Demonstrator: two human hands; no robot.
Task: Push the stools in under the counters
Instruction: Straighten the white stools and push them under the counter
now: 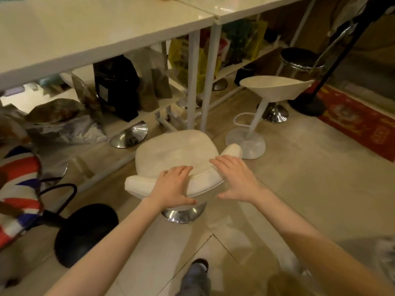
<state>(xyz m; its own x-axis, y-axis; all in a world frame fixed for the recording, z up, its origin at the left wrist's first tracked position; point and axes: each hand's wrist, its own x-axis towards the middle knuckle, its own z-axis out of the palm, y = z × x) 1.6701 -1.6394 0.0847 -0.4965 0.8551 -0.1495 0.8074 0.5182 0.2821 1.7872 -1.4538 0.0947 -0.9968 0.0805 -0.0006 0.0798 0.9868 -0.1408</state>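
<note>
A white padded stool (pixel 171 152) with a low curved backrest and a chrome base stands in front of the white counter (pixel 102 28), just short of its two white legs. My left hand (pixel 174 186) rests flat on the backrest, fingers over the top and thumb on the back of it. My right hand (pixel 235 178) hovers at the backrest's right end with fingers spread and holds nothing. A white cone-shaped stool (pixel 275 87) stands to the right, outside the counter. A flag-patterned stool (pixel 19 189) with a black round base sits at the left edge.
A black-seated chrome stool (pixel 299 57) stands at the far right by a black stand pole (pixel 333 60). Bags and a black appliance (pixel 116 86) fill the shelf under the counter. Chrome stool bases (pixel 129 135) sit under it. A red rug (pixel 361 122) lies at right.
</note>
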